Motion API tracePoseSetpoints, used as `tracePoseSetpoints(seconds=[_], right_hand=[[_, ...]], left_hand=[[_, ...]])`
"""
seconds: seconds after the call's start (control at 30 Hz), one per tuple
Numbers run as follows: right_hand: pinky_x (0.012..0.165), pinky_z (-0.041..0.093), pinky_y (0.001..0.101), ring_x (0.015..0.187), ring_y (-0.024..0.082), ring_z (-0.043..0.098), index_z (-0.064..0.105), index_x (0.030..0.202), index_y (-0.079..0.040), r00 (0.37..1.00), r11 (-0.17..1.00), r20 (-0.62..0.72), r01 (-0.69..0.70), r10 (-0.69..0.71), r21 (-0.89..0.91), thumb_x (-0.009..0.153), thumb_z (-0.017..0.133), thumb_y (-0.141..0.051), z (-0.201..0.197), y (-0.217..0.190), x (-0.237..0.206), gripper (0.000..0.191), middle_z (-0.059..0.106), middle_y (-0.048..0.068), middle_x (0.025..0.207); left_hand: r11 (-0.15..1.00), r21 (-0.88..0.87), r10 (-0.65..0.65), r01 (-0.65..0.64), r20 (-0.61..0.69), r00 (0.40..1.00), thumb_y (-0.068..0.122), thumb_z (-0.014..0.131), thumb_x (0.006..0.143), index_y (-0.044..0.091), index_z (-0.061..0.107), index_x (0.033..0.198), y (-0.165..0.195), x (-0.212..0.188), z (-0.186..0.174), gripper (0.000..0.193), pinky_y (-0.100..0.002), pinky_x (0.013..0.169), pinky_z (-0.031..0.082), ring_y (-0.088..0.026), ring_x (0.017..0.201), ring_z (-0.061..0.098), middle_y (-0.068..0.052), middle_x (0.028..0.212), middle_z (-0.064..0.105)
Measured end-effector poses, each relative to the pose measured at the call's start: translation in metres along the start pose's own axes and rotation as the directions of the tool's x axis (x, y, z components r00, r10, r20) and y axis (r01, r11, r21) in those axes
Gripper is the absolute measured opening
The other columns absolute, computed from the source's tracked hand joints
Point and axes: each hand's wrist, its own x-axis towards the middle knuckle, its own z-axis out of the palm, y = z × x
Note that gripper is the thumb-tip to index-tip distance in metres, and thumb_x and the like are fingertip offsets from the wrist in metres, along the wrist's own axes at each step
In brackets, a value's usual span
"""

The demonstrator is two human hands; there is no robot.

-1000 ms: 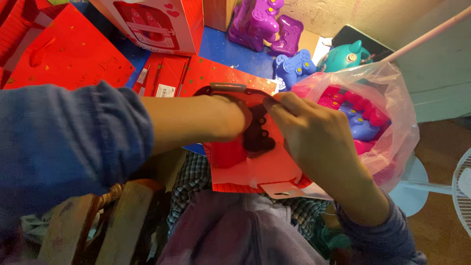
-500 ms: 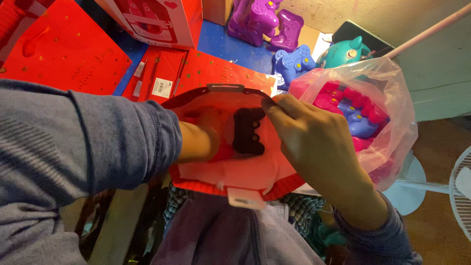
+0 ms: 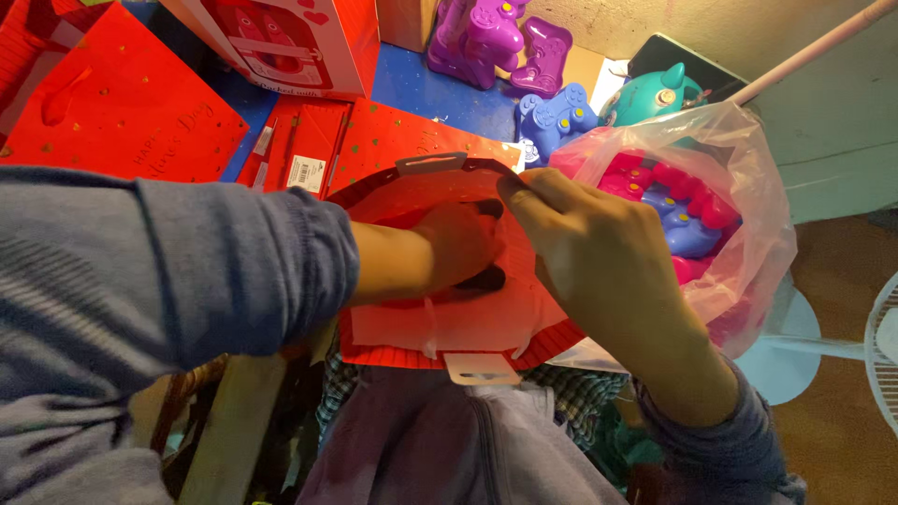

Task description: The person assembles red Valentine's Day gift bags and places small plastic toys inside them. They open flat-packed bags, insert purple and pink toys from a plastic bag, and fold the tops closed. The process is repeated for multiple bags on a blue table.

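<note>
Pinching red gift bag (image 3: 440, 327) rim with right hand (image 3: 599, 262), left hand (image 3: 458, 245) inside bag, grip hidden

Left hand (image 3: 458, 248) is down inside the open red gift bag (image 3: 449, 327), fingers around a dark object (image 3: 482, 279) I can't identify. Right hand (image 3: 599, 266) pinches the bag's far rim, thumb and fingers closed on the edge next to the white hang tab (image 3: 430, 164). A second white tab (image 3: 482, 367) sits at the bag's near rim. Just right of the bag: clear plastic bag (image 3: 739, 187) holding red and blue controller-shaped toys. Beyond: blue controller toy (image 3: 552, 117), purple ones (image 3: 496, 37), teal toy (image 3: 655, 93). Flat red gift bags (image 3: 112, 103) and a red-white box (image 3: 281, 42) lie on the blue tabletop (image 3: 440, 93).
</note>
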Motion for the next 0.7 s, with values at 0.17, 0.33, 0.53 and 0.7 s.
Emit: tracePoseSetpoints(seconds=[0.17,0.33,0.53,0.7], right_hand=[[0.058,0.053,0.0396,0.074,0.028,0.07,0.071,0.114,-0.001,1.0,1.0,-0.011,0.014,-0.014,0.01,0.085,0.064,0.002,0.002,-0.001,0.001,0.03,0.069,0.008,0.102],[0.058,0.054,0.0404,0.074,0.03,0.07,0.07,0.108,0.001,1.0,1.0,0.004,-0.001,0.001,0.025,0.084,0.064,0.001,0.003,0.003,0.0,0.024,0.069,0.01,0.104],[0.058,0.054,0.0419,0.075,0.031,0.07,0.069,0.109,-0.002,0.999,0.999,0.002,-0.035,0.035,0.0,0.086,0.064,-0.001,0.006,0.004,-0.003,0.023,0.069,0.009,0.104],[0.055,0.053,0.0436,0.075,0.033,0.07,0.068,0.109,-0.004,0.999,0.998,-0.011,-0.05,0.05,-0.024,0.085,0.067,-0.004,0.007,0.009,-0.002,0.023,0.069,0.008,0.107]], left_hand=[[0.826,0.482,0.286,-0.291,0.086,0.954,0.029,0.064,0.091,0.016,0.078,0.096,0.016,0.011,0.007,0.02,-0.05,0.068,0.056,-0.033,0.1,0.068,-0.009,0.106,0.072],[0.89,0.382,0.182,-0.247,0.199,0.963,0.033,0.064,0.093,0.015,0.077,0.096,0.019,0.02,0.014,0.023,-0.05,0.07,0.056,-0.034,0.098,0.069,-0.011,0.103,0.073],[0.96,0.212,0.128,-0.181,0.24,0.962,0.038,0.064,0.095,0.013,0.076,0.095,0.024,0.018,-0.024,0.028,-0.05,0.072,0.056,-0.034,0.096,0.071,-0.013,0.099,0.073],[0.994,-0.108,0.016,0.015,0.278,0.96,0.042,0.063,0.097,0.012,0.075,0.094,0.019,-0.011,-0.101,0.032,-0.049,0.073,0.057,-0.035,0.094,0.072,-0.015,0.096,0.074]])
